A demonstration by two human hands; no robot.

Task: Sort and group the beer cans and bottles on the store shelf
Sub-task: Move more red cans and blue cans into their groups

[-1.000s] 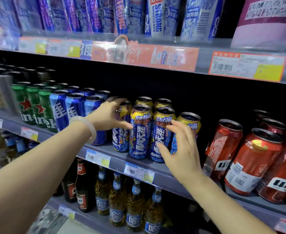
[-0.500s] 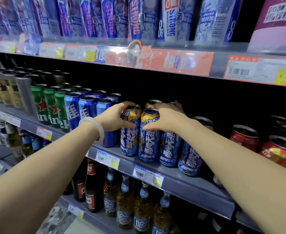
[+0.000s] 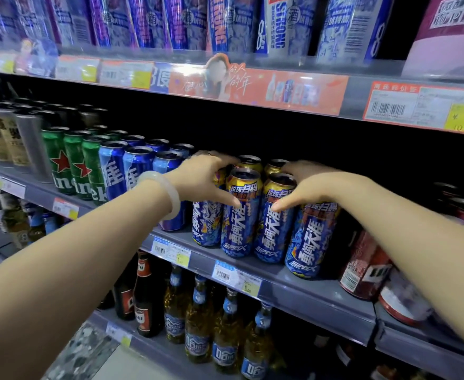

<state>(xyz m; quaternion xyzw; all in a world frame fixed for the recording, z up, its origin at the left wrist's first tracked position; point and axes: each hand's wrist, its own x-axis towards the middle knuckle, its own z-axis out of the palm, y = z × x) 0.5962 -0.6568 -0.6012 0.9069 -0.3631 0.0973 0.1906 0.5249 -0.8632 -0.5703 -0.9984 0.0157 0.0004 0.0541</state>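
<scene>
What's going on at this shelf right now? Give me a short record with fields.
place: middle store shelf
left hand: grips the leftmost gold-topped blue can
right hand: curled over the gold-topped cans, thumb on the third can
between the hands: one more can
left neighbours: plain blue cans, green cans
right neighbours: red cans
shelf below: bottles

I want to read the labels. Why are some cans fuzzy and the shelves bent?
Head view: the gold-topped blue cans between both hands are sharp; the top-shelf cans are smeared by motion blur; the wide lens bows the shelf edge; the shelf's back is in deep shadow.
</scene>
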